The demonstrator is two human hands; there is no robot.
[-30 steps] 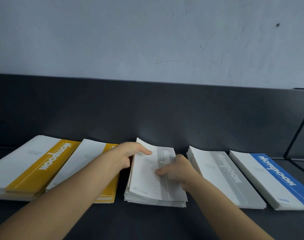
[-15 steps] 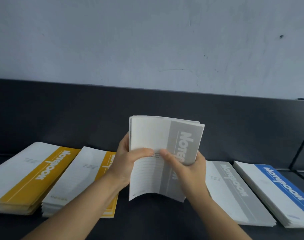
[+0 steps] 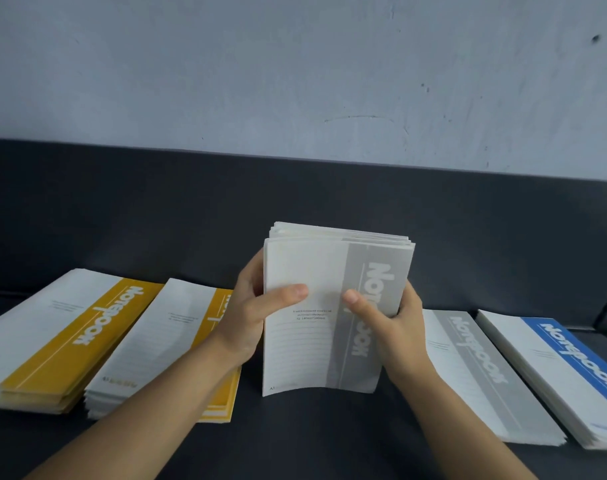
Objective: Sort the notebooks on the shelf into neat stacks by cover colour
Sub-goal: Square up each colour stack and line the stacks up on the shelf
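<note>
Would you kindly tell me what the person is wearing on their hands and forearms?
The left hand and right hand are bare: no gloves, rings or watch, and no sleeve shows up to the frame's edge.

Blue stack (image 3: 572,362) runs off the right edge. Left forearm (image 3: 149,417) covers part of the second yellow stack (image 3: 146,341). Most fingers of the left hand (image 3: 250,317) and right hand (image 3: 395,320) sit hidden behind the grey bundle (image 3: 305,268); its small print's unreadable.

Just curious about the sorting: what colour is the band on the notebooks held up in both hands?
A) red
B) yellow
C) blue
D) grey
D: the bundle of notebooks gripped by the left hand and right hand shows a grey band, matching the grey stack lying to its right.
</note>
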